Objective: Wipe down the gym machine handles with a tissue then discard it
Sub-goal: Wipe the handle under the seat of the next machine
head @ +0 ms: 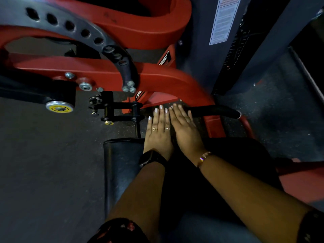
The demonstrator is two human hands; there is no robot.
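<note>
hands: left hand (pixel 158 132) and right hand (pixel 186 128) flat, outstretched, side by side, gripping nothing
handle (pixel 215 110): black, tubular, right hand reaching it
frame (pixel 157 79): red, curved, glossy

Glossy red-painted metal frame (pixel 98 71); handle (pixel 215 110) matt black, possibly rubber.

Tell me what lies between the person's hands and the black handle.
Nothing, in the head view: the left hand and right hand reach the handle with straight fingers; no tissue shows.
</note>
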